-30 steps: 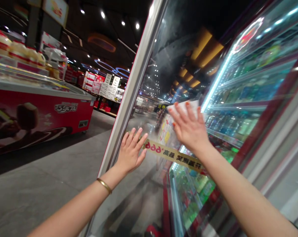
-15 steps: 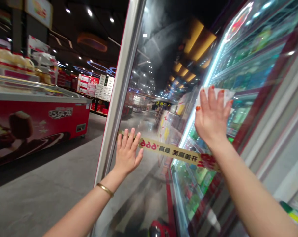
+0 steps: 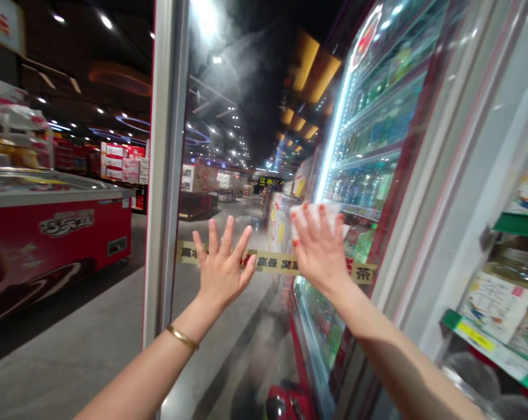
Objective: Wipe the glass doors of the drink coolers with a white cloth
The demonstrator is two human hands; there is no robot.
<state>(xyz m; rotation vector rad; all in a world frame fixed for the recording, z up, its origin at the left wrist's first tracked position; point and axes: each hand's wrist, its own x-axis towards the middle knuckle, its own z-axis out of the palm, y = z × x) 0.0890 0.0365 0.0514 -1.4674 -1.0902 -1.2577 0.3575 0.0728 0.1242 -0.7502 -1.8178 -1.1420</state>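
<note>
My left hand, with a gold bracelet at the wrist, is open and laid against the glass door, fingers spread. Under my right hand a white wipe is pressed flat on the same glass, its edge showing past the fingertips. A gold strip with printed characters crosses the door behind both hands. The door's metal frame stands upright left of my left hand.
On the right, a shelf holds jars with white labels. A red ice-cream chest freezer stands on the left. Lit drink shelves show in the glass. Low down, a red object is partly visible.
My right hand has slid left and down across the glass with the wipe, closer to my left hand. My left fingers have spread wider. The view has turned right, revealing more jars.
</note>
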